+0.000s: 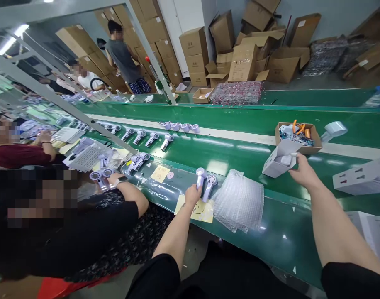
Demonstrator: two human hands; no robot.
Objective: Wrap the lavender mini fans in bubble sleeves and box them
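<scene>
At the center of the frame, the left hand [193, 196] grips a lilac handheld fan [201, 176] by its handle above the green tabletop [280, 220]. A second fan [210, 187] lies just beside it, near a yellow paper [198, 209]; right of them is a stack of bubble-wrap sheets [239, 201]. At center right, the right hand [303, 170] grasps an open white box [278, 160]. Just behind that box sits a cardboard box of tools [298, 137], with a pale fan [333, 131] at its right. At far left, a person in black [93, 224] reaches toward more fans.
</scene>
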